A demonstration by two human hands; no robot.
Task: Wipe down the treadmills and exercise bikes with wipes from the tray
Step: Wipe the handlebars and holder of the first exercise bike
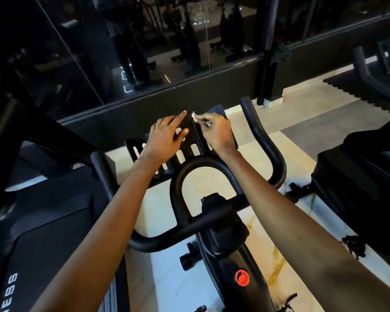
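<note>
Pinching a small crumpled wipe (194, 115) between fingertips and thumb, the right hand (216, 129) works it along the far edge of the slotted plate (131, 145) at the front of the bike (230, 233). The wad is bunched tight, probably so it can get into the raised ridge that runs down the plate. The left hand (167, 136) lies flat on the plate just left of that ridge. Its fingers are straight and spread and hold nothing, and it seems to steady the plate against the rubbing. The two hands are close together, with the ridge between them.

The handlebar (263, 140) curves round the near and right sides of the plate. Lower on the frame, near the camera, sits a red knob (242, 278). The tray of wipes is not in view.

A treadmill (43, 210) stands to the left, its deck dark. Another dark machine (358, 176) is to the right. The floor (167, 278) is pale and glossy with yellowish veins, and a dark mat (358, 86) lies at the far right. Behind the bike a glass wall (99, 52) reflects dim gym equipment. The room is dark apart from the bright floor.
</note>
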